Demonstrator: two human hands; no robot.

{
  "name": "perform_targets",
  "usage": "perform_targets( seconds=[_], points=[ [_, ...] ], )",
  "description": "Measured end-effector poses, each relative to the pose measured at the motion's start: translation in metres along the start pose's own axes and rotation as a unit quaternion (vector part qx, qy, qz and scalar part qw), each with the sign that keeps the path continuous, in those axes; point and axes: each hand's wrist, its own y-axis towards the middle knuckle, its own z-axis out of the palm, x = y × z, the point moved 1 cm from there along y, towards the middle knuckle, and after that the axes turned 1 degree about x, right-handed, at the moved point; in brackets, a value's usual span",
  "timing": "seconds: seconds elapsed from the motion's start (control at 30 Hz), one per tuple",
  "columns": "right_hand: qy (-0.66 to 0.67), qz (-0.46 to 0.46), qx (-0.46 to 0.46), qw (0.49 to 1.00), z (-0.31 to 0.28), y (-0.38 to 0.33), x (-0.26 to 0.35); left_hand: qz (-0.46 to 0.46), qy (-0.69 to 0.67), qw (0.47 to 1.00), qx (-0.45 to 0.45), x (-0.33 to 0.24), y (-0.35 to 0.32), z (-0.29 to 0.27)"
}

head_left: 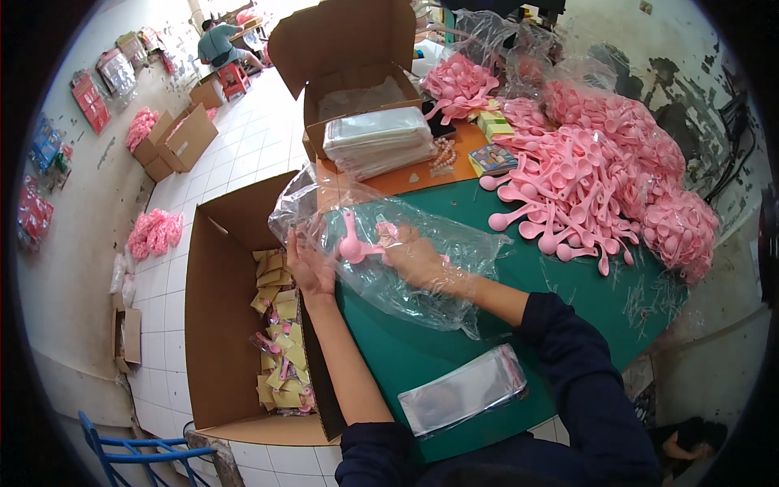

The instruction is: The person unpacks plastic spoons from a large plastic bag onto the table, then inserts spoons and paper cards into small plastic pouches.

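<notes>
some pink spoons (352,248) lie in a large clear bag (406,302) near the left edge of the green bench (375,363), just to the right of the tall open carton (230,300). my left hand (311,264) is raised at the bag's left end, above the carton's right wall, with its fingers pointing up against the film; i cannot tell whether they pinch the plastic or only rest on it. my right hand (415,258) reaches in from the right with its fingers curled, grasping a pink spoon, and clear film lies across the wrist. a loose heap of spoons (572,174), pink as well, spreads over the far right part of the bench, and beside it, toward the right edge, sit bulging bags of spoons (680,231). scraps of clear plastic (649,296) are scattered near the bench's right corner. close to the near edge lies a flat pack of clear sleeves (462,390), set at a slant. at the far left corner a thicker stack of sleeves (379,140) leans out over the front of an open box (345,45), next to an orange sheet (406,180) and a string of beads (443,152). down in the carton, small packets with yellow cards (286,345) are heaped against its right wall.
</notes>
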Motion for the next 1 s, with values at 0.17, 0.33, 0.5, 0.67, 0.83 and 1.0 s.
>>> perform_targets(
  seconds=[0.17,0.33,0.5,0.67,0.83,1.0],
  points=[
    [-0.032,-0.125,-0.004,0.992,-0.012,-0.017,-0.015,0.001,0.001,1.0,-0.007,0.0,0.001,0.0],
    [0.193,-0.129,0.227,0.946,-0.096,-0.062,-0.033,0.003,0.004,1.0,-0.021,-0.002,0.0,-0.005],
    [0.277,0.163,0.319,0.892,-0.219,-0.102,-0.083,0.003,0.001,1.0,-0.014,-0.003,0.001,-0.01],
    [0.092,0.101,0.045,0.99,-0.251,-0.128,-0.227,0.009,0.016,0.999,-0.027,-0.003,-0.004,0.003],
    [-0.182,0.166,-0.012,0.969,-0.202,-0.118,-0.167,0.007,0.025,0.999,-0.043,-0.002,-0.004,0.003],
    [0.017,-0.352,0.135,0.926,-0.094,-0.056,-0.067,-0.003,0.021,1.0,-0.022,0.007,0.001,0.003]
  ],
)
